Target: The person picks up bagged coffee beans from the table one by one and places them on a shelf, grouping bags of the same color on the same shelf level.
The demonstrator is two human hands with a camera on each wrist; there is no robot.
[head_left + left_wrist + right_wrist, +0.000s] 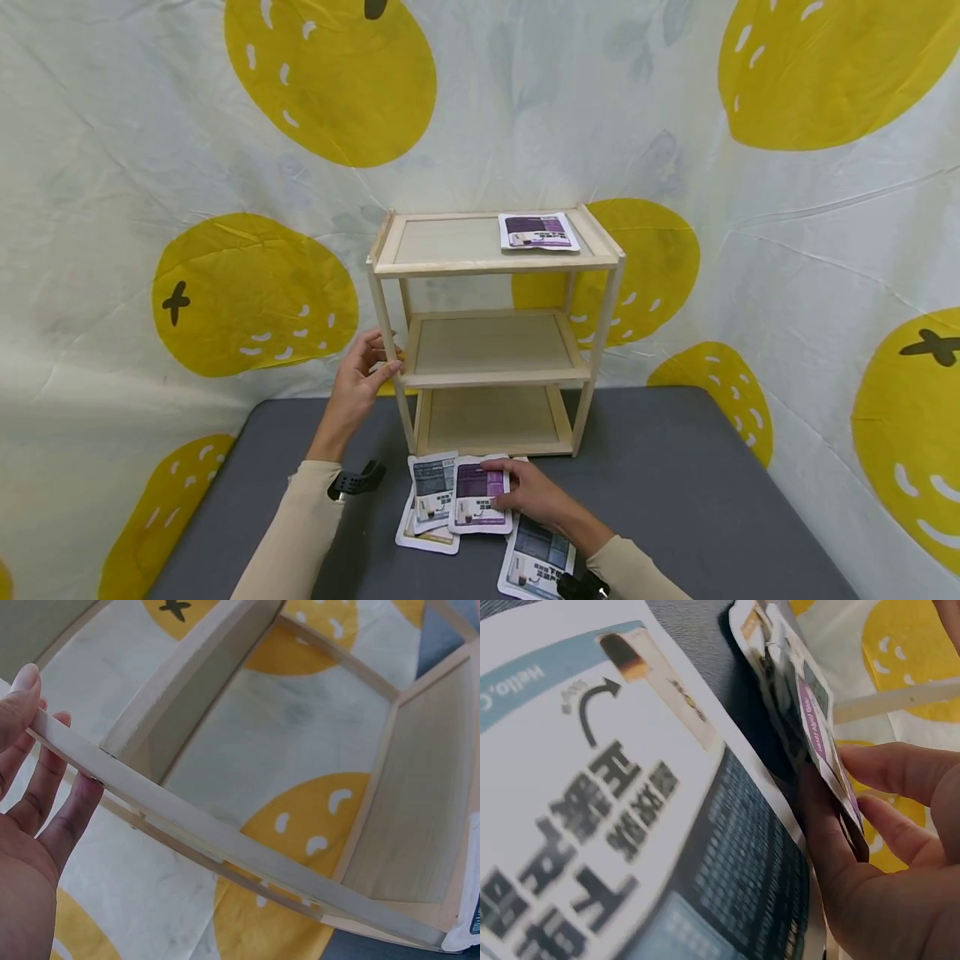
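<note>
A three-tier light wooden shelf rack (495, 380) stands at the back of the table. My left hand (358, 382) holds its left front post (187, 814) near the middle tier, thumb on one side and fingers on the other. In front of the rack, my right hand (542, 498) pinches the right edge of a purple-and-white flat packet (472, 487), thumb against fingers. Under and beside it lie a blue-grey packet (432, 487) and a white packet with a yellowish band (427, 540). Another blue-grey packet (536, 550) lies nearer, below the right wrist.
One purple packet (538, 232) lies on the right side of the rack's top tier. The dark grey table (675, 492) extends to both sides. A pale cloth (480, 100) printed with yellow fruit hangs close behind the rack.
</note>
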